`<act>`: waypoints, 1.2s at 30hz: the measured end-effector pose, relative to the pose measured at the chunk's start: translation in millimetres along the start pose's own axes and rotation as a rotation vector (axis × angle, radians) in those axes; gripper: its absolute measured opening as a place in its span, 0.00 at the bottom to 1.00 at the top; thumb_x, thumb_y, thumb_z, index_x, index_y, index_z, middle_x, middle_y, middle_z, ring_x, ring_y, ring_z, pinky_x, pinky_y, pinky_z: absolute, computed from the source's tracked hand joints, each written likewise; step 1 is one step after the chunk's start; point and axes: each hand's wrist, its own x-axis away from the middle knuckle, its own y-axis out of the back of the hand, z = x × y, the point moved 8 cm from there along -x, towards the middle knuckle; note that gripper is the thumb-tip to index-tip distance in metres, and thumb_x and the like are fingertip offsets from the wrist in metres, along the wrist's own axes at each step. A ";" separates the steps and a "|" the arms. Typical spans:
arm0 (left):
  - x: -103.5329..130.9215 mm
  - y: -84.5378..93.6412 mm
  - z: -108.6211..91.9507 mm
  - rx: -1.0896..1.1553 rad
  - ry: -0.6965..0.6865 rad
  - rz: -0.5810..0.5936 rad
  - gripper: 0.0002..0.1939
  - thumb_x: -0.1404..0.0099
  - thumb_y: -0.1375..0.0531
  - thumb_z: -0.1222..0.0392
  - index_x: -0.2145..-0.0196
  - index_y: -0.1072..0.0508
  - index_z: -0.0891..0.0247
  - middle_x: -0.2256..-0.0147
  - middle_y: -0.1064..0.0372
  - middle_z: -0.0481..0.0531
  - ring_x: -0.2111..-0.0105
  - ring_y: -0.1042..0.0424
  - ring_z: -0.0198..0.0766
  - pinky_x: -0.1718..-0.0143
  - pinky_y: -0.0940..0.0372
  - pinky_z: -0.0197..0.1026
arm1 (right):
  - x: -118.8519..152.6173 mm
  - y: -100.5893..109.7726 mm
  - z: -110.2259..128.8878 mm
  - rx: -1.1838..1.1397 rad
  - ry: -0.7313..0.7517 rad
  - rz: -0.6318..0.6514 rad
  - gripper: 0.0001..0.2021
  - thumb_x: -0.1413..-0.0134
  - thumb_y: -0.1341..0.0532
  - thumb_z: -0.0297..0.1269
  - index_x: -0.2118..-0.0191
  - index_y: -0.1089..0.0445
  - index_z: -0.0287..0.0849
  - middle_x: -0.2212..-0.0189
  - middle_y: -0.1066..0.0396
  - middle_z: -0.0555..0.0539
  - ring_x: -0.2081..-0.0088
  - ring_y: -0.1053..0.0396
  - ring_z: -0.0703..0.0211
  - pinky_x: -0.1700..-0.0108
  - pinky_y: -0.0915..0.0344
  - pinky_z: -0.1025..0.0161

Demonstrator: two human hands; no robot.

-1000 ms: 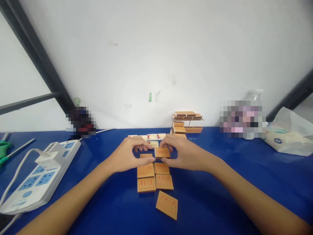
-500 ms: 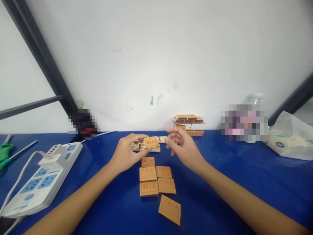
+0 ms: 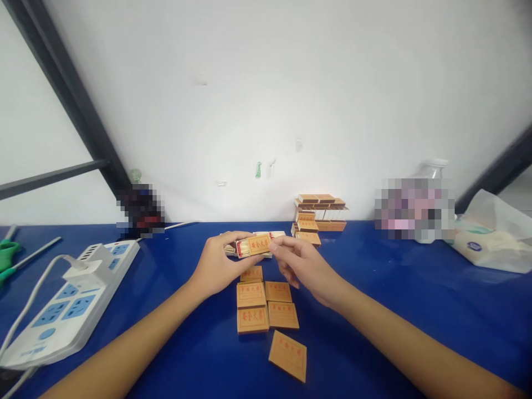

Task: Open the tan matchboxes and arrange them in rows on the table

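Observation:
Between the thumb and fingers of my left hand (image 3: 216, 262) is an orange matchbox (image 3: 259, 244) with red lettering. Its tray sticks out on the left, and red-tipped matches show in it. My right hand (image 3: 306, 267) has its thumb and forefinger closed at the box's right end; its other fingers curl below. Behind the held box lie open white match trays (image 3: 277, 235), partly hidden by my hands. Nearer to me, several closed matchboxes (image 3: 253, 320) lie flat in two columns, with one separate matchbox (image 3: 288, 356) lying askew in front.
Matchboxes are built into a small structure (image 3: 320, 199) against the wall. On the left lies a white power strip (image 3: 89, 327) with a plugged-in adapter and cable, beside green-handled tools (image 3: 9, 255). A pack of tissues (image 3: 490, 249) and a blurred bottle stand at right.
My right hand has come left and down onto the held matchbox. The tray with matches now shows out of its left end. More of the structure's front matchboxes are uncovered.

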 end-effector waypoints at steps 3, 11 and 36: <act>0.6 -1.6 0.3 0.013 -0.001 0.016 0.23 0.43 0.26 0.49 0.52 0.19 0.60 0.56 0.19 0.55 0.58 0.20 0.46 0.55 0.25 0.47 | 0.3 8.9 1.1 0.036 0.023 -0.104 0.20 0.42 0.35 0.58 0.63 0.31 0.45 0.82 0.43 0.58 0.82 0.48 0.68 0.83 0.49 0.70; -11.0 8.9 4.9 -0.185 -0.042 0.154 0.21 0.38 0.30 0.45 0.50 0.19 0.56 0.56 0.19 0.52 0.60 0.21 0.44 0.56 0.29 0.44 | -7.4 30.2 -0.4 0.062 0.036 -0.211 0.18 0.46 0.33 0.53 0.70 0.35 0.45 0.83 0.41 0.57 0.84 0.46 0.68 0.84 0.49 0.69; -18.9 29.6 27.5 -0.625 -0.097 0.476 0.22 0.45 0.31 0.48 0.55 0.22 0.60 0.59 0.25 0.54 0.59 0.27 0.47 0.56 0.34 0.47 | -9.1 67.2 21.4 0.025 0.171 -0.372 0.14 0.46 0.32 0.43 0.72 0.35 0.43 0.83 0.41 0.56 0.83 0.44 0.69 0.84 0.48 0.70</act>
